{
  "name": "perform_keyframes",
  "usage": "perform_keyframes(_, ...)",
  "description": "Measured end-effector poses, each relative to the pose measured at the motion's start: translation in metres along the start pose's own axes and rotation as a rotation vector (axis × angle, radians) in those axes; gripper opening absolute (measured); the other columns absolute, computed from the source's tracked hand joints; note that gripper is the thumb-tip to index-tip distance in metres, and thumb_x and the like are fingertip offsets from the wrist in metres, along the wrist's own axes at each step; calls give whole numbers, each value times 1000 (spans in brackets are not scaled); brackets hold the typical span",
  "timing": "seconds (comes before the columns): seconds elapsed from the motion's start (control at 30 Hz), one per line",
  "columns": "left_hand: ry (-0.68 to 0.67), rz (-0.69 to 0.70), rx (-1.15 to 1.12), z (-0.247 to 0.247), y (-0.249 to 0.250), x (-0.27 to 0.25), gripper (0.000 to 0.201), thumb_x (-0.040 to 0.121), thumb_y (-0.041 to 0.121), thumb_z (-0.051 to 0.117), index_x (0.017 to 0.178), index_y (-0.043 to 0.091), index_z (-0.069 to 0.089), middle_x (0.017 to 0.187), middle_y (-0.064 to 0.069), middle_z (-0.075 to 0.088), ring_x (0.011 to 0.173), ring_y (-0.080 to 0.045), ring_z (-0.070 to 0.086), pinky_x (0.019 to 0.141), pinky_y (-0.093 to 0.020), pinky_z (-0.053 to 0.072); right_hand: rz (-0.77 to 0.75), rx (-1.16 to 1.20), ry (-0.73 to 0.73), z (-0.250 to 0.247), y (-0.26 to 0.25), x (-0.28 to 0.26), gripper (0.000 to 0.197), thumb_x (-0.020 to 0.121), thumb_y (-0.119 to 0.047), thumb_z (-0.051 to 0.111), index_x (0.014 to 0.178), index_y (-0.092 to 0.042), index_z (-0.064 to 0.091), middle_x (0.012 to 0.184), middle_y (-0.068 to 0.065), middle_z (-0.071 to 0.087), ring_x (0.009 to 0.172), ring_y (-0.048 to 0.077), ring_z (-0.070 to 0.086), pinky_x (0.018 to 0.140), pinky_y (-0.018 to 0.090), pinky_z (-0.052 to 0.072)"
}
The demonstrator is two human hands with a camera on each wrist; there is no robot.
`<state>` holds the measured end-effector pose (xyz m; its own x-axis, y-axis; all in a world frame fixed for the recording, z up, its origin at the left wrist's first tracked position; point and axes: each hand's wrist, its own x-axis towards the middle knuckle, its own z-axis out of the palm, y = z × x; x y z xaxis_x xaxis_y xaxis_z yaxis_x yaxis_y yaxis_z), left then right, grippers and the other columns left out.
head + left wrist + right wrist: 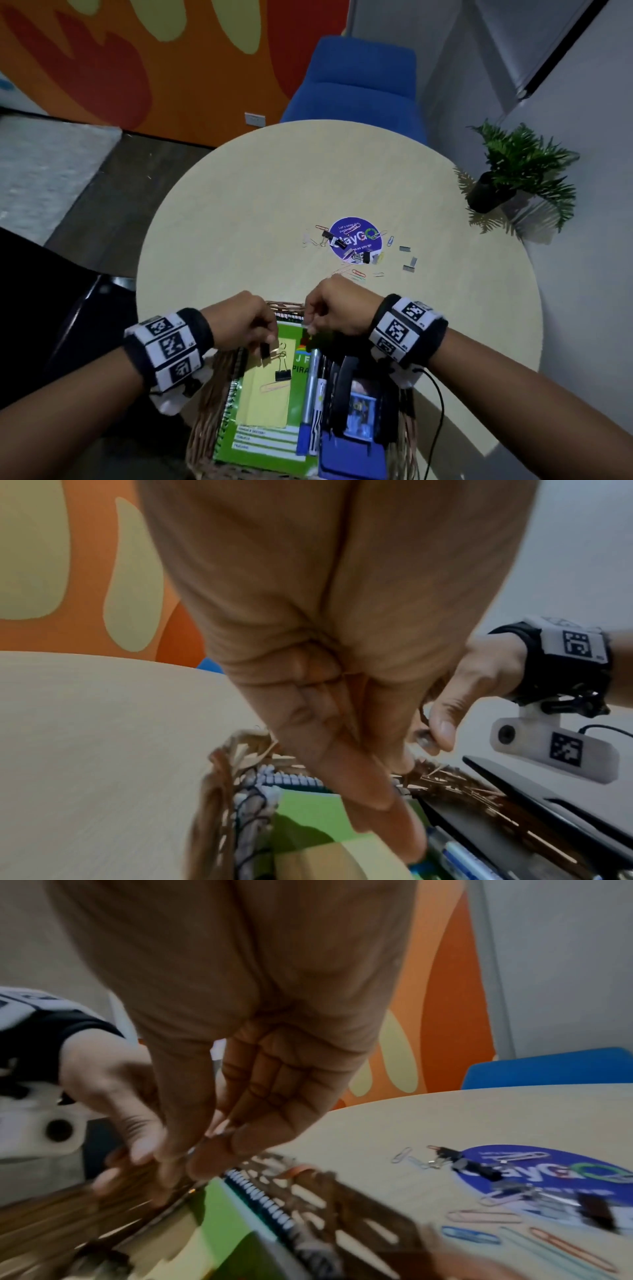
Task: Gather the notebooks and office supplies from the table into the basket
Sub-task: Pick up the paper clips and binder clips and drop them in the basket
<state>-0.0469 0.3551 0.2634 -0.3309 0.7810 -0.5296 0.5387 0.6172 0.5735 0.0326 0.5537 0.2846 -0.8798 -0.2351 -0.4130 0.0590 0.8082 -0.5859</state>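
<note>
Round pale tabletop [260,192], carrying all else; extends beyond the fingers [270,337]. Round purple sticker [356,240], flat on the tabletop, beyond and right of the fingers. Blue chair [356,78], past the tabletop's far edge. Potted fern [513,171], dark pot, far right. Orange, red and cream painted wall [171,51], far left.

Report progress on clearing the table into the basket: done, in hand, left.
Done: the green notebook, markers and a binder clip lie in the wicker basket. In hand: both hands are over the basket; the left hand pinches a black binder clip, and the right hand has curled fingers, its contents unclear. Left: paper clips, binder clips and staples scattered around the purple sticker on the table.
</note>
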Motion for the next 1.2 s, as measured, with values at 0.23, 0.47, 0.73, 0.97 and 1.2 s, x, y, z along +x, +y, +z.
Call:
perform_keyframes(0.23, 271, -38, 96, -20, -11, -7, 15, 90, 22, 60, 100, 21, 72, 83, 13, 73, 70, -2, 65, 70, -16, 48, -87, -56, -128, 32, -32, 5, 11, 78, -20, 74, 86, -12, 74, 71, 3, 66, 63, 14, 55, 60, 22, 42)
perform_keyframes(0.47, 338, -78, 284, -48, -2, 39, 19, 92, 31, 57, 107, 25, 66, 96, 10, 73, 71, -10, 57, 78, -31, 51, -51, -22, 18, 8, -12, 1, 25, 78, -38, 73, 88, -16, 72, 74, 1, 67, 69, 17, 57, 68, 29, 47)
perform_keyframes(0.73, 296, -133, 394, -55, -21, 115, 26, 94, 24, 50, 117, 23, 63, 128, -1, 58, 114, -24, 57, 92, -38, 49, 21, -428, 0, -29, 77, 26, 31, 90, -10, 50, 117, -16, 63, 117, 10, 63, 104, 31, 60, 85, 40, 50)
perform_keyframes(0.97, 204, -177, 543, -68, -16, 169, 32, 96, 21, 44, 125, 16, 56, 138, -6, 49, 124, -28, 52, 94, -41, 49, -279, -720, -138, 2, 98, 51, 24, 88, -18, 52, 101, -7, 69, 118, 13, 61, 85, 38, 63, 68, 43, 54)
perform_keyframes(1.2, 169, -369, 477, -60, -8, 190, 27, 89, 15, 53, 113, 7, 63, 120, -11, 61, 110, -32, 60, 88, -38, 51, -267, -659, -146, 7, 95, 54, 27, 89, -18, 51, 104, -5, 70, 115, 15, 62, 94, 37, 62, 72, 44, 54)
